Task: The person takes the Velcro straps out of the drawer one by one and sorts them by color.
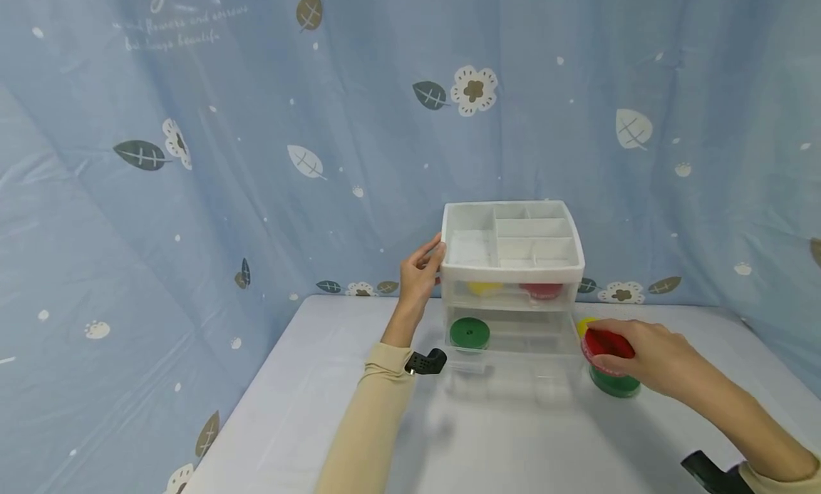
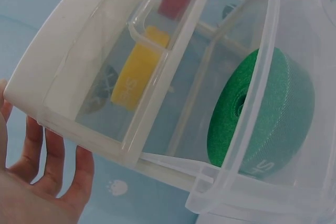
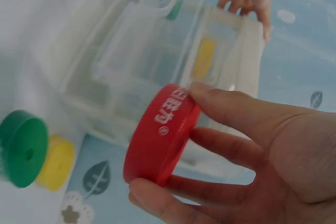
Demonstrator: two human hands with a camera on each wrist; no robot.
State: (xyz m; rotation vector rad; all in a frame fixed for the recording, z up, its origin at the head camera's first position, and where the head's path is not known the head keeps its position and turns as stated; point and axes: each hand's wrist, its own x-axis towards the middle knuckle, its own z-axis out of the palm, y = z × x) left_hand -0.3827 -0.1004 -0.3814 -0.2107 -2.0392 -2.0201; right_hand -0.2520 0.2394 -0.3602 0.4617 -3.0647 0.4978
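Note:
My right hand [image 1: 663,355] pinches a red tape roll [image 3: 160,135] between thumb and fingers, to the right of a white drawer organizer [image 1: 513,274]. In the head view the red roll overlaps a green roll [image 1: 617,386] and a yellow roll [image 1: 584,326] on the table. My left hand [image 1: 417,276] touches the organizer's left side with its fingertips. The clear lower drawer [image 1: 532,344] is pulled out and has a green tape roll [image 2: 262,114] in its left part. Behind the upper drawer's clear front lie a yellow roll [image 2: 139,69] and a red roll [image 1: 541,291].
The organizer's top tray [image 1: 471,248] is split into several compartments. A blue patterned curtain [image 1: 359,123] hangs right behind it. White cloth covers the table [image 1: 308,394]. Each wrist wears a black strap [image 1: 426,362].

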